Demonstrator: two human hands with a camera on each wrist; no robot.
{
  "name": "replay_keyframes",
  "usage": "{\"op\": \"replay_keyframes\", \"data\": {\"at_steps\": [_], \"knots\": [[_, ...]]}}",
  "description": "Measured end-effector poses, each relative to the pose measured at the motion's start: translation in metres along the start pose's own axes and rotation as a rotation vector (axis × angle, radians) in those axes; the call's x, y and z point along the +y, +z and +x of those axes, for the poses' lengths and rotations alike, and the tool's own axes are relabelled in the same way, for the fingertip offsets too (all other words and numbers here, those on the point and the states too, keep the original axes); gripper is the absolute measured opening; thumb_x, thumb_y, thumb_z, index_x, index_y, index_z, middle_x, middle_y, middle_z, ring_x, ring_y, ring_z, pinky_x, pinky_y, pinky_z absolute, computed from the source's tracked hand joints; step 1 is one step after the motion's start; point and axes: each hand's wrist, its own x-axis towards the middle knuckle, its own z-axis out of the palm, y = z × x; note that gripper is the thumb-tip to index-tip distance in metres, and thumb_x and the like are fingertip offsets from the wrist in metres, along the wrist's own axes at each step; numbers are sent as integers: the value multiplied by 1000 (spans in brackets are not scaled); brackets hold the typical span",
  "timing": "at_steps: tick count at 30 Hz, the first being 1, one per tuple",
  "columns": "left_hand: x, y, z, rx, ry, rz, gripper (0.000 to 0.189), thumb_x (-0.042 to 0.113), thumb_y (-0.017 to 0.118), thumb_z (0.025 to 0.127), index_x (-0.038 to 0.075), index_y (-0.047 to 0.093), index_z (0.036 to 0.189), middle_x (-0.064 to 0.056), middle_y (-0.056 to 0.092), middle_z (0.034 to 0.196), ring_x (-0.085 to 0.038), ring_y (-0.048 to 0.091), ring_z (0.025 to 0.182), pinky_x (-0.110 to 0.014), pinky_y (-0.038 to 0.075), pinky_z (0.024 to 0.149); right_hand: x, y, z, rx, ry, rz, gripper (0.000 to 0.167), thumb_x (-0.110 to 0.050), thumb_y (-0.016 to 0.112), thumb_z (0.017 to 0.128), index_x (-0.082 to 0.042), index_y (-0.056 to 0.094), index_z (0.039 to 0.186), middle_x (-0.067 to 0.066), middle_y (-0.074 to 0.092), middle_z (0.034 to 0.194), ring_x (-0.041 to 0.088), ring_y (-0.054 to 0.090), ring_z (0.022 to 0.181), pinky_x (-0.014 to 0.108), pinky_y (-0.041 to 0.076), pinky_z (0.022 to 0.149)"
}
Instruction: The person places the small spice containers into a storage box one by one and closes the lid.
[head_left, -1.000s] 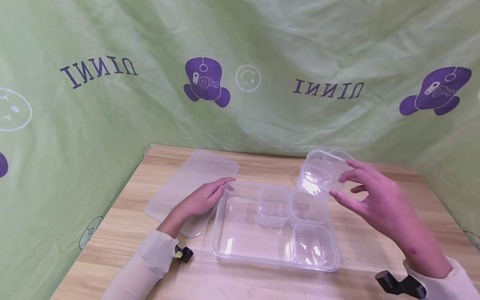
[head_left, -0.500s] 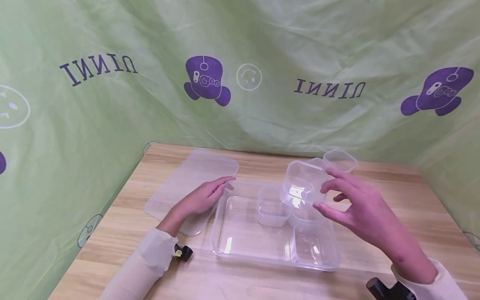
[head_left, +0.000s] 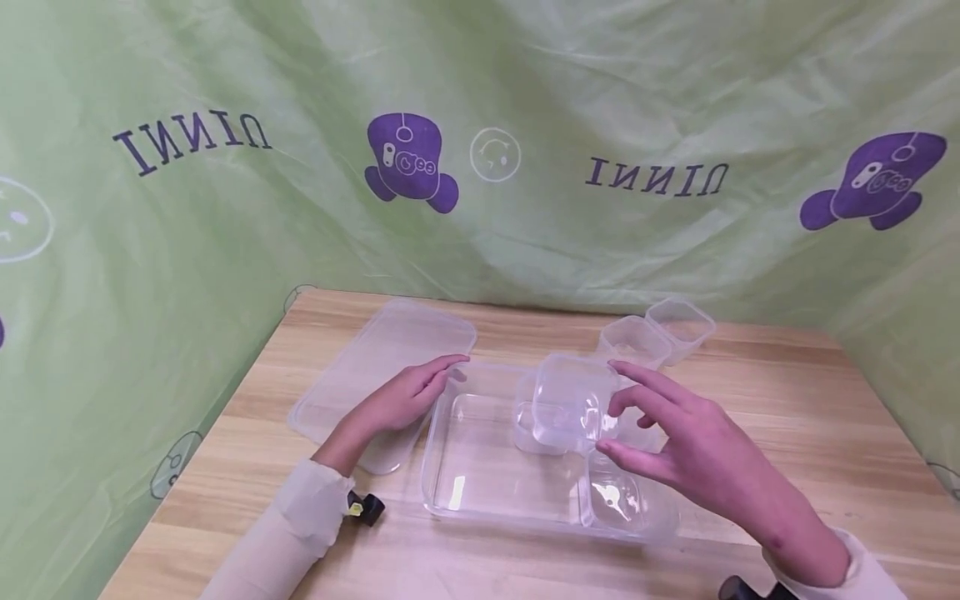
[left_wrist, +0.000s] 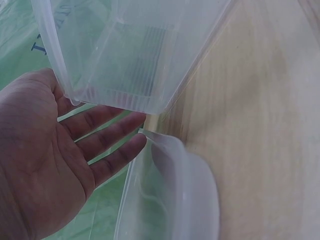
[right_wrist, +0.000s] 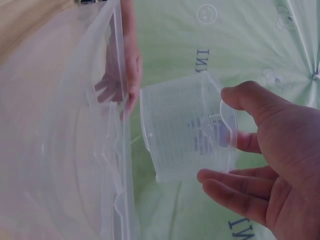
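Note:
A large clear plastic box point(head_left: 480, 475) sits on the table with three small clear containers in its right half. My left hand point(head_left: 401, 398) rests at its back left corner; in the left wrist view the fingers point(left_wrist: 107, 140) stretch out nearly straight along its wall. With thumb and fingertips, my right hand point(head_left: 693, 437) pinches the rim of another small clear container point(head_left: 567, 396). This one is tilted above the big box and overlaps the small containers at the back in the head view. The right wrist view shows its ribbed wall point(right_wrist: 175, 130) beyond my fingertips.
A flat clear lid point(head_left: 397, 346) lies on the table to the left, partly behind my left hand. Two more small containers point(head_left: 633, 337) stand side by side at the back right. Green printed cloth point(head_left: 525, 250) hangs behind the table's far edge.
My right hand has carried the small container left and toward me, from beside the back right containers to over the big box. My left hand stays where it was.

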Motion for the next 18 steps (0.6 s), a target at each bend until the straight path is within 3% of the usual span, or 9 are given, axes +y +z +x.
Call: {"op": "replay_keyframes", "data": {"at_steps": [15,18], "knots": [[-1,1,-1,3,-14,-11,43,17,37,112,14,49,153,-6,68,125,-25,61,122,-47,45,107,-15,11,-6,-64,24,17,39,-63,56,97,-25,63,100,5,59,143,3,66,79,15,52,62],[-3,1,0,-2,-8,-9,43,18,37,112,14,48,153,-6,69,125,-24,61,121,-47,45,106,-18,13,-7,-66,18,29,35,-60,61,97,-26,63,100,4,60,142,3,66,78,15,52,62]]}}
